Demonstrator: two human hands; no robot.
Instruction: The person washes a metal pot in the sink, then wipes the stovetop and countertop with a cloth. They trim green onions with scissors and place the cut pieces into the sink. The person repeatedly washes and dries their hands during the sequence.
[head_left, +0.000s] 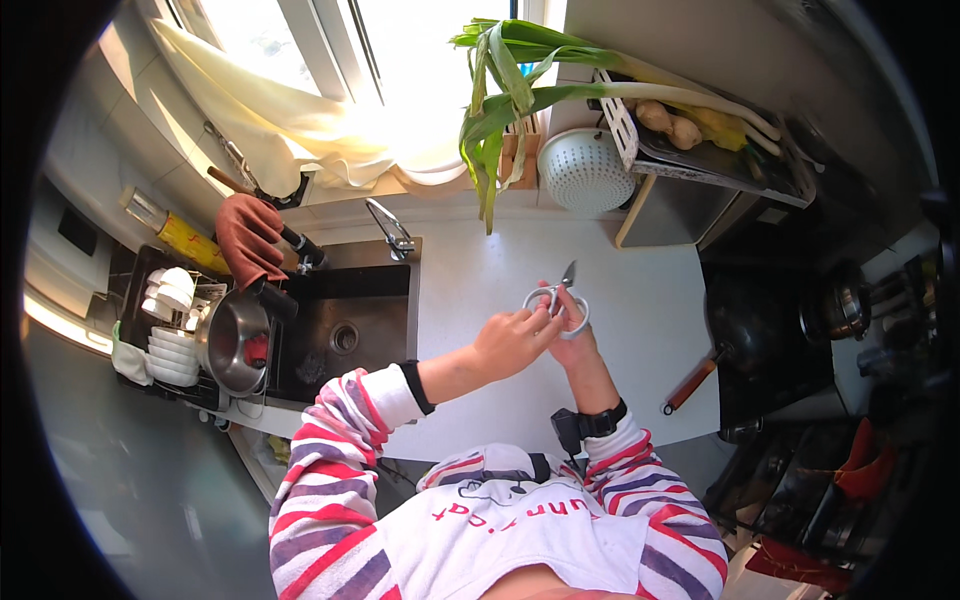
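Observation:
A pair of kitchen scissors (575, 324) with pale grey loop handles is held above the white countertop (480, 420). Its short metal blades (570, 274) look closed together and point toward the window. My right hand (576, 351) holds the scissors from below, palm up, by the handles. From the left, my left hand (511, 341) reaches across with its fingers on the left loop and the pivot area. The exact grip of those fingertips is partly hidden where the hands overlap.
A steel sink (364, 307) with a faucet (391, 232) lies left, beside a dish rack with white bowls (172, 356) and a steel pot (229, 341). Leeks (510, 112) overhang the counter from a shelf near a white colander (586, 171). A wok's handle (691, 384) juts over the right edge.

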